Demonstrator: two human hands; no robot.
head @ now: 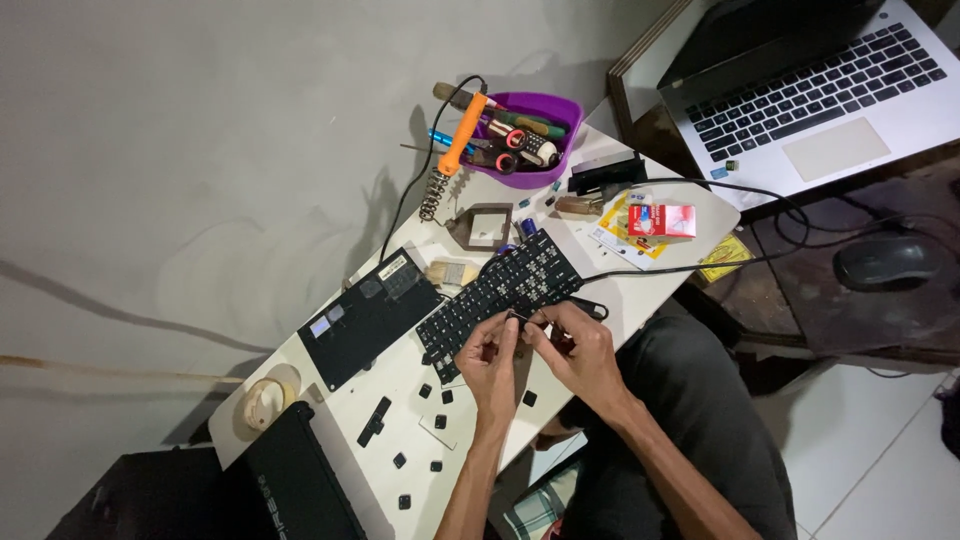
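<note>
dim indoor light, brightest on the white table [640, 290] and the laptop [830, 90] at far right. long soft shadows fall left across the grey floor [200, 150]. near left corner sinks into black. focus is fairly sharp, slight grain, no glare.

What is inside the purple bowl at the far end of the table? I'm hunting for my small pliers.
The purple bowl holds a heap of hand tools: a green-handled one and some with red-and-black grips. An orange-handled soldering iron leans on its rim. Anything beneath the heap is covered, so pliers cannot be confirmed.
</note>
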